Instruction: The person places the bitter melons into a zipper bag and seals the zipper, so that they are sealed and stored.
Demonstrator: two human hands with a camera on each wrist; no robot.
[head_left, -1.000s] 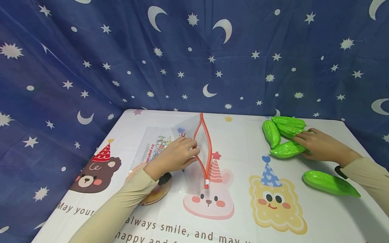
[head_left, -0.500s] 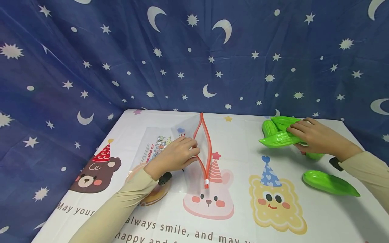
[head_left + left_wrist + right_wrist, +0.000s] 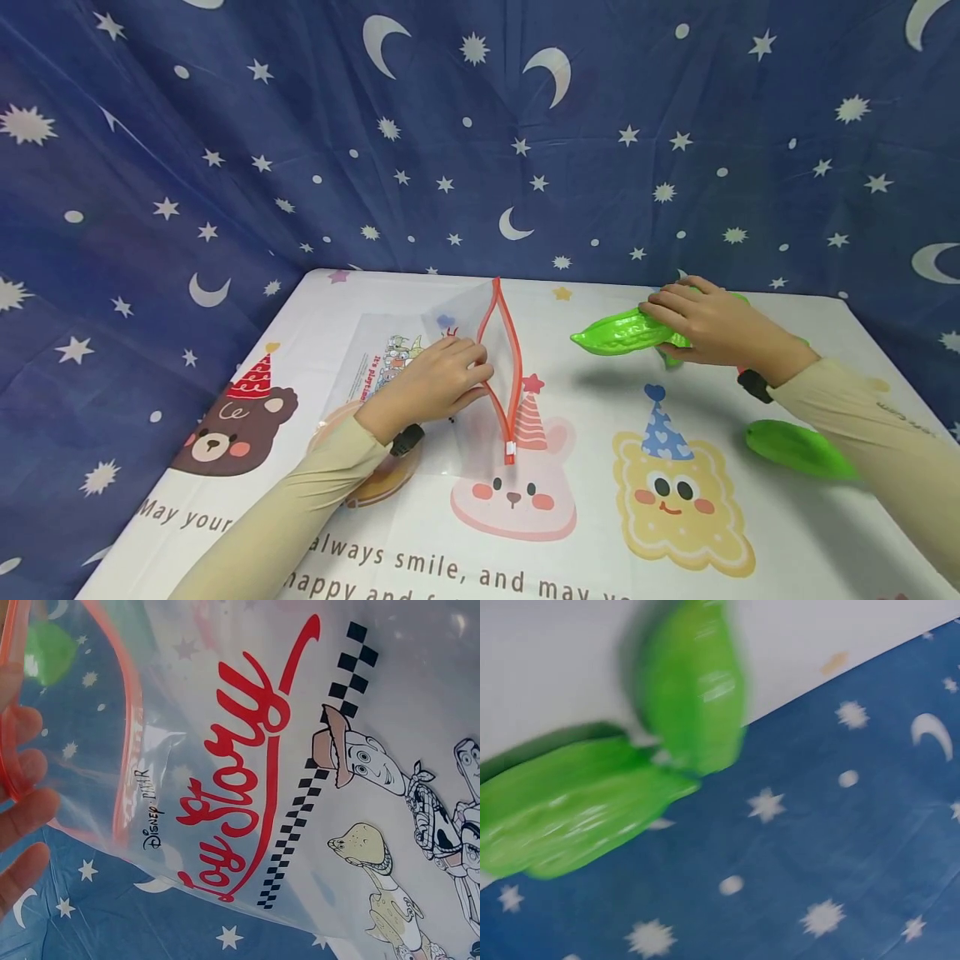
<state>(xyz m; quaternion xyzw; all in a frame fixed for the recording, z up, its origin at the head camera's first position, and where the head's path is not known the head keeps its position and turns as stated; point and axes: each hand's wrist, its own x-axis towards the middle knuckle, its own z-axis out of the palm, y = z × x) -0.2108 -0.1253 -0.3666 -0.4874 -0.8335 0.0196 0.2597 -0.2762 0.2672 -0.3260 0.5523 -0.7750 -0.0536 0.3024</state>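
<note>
Your left hand [image 3: 427, 379] is gripping the clear bag [image 3: 232, 765] left of centre, fingers curling round its red rim [image 3: 518, 358] with little gap to the thumb, while the bag's mouth is gaping. On the far right, your right hand [image 3: 705, 321] is holding a green gourd [image 3: 618, 333] above the white table [image 3: 596, 475], fingers bending over its right part, its tip pointing left. Another gourd [image 3: 798, 450] is lying near right; further gourds [image 3: 671, 359] are showing, mostly hidden, by that hand.
</note>
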